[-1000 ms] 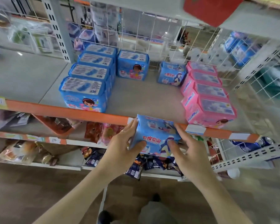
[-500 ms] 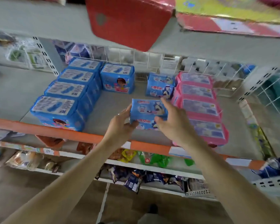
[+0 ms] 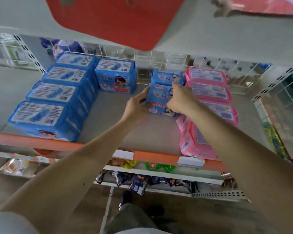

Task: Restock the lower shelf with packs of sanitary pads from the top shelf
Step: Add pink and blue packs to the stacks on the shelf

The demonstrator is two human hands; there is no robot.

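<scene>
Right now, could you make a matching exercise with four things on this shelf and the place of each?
Things:
1. held blue pack
2. pink packs
3. big blue packs
4. price tag

Places:
A. row along the left
B. on the orange front edge
C. between both hands
D. row along the right

Pairs: 1-C, 2-D, 3-A, 4-B

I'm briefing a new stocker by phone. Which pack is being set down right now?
On the orange-edged shelf, look between the blue stacks at left and the pink packs at right. The small blue pack sits in front of an identical one, and it alone is gripped by both hands.
</scene>
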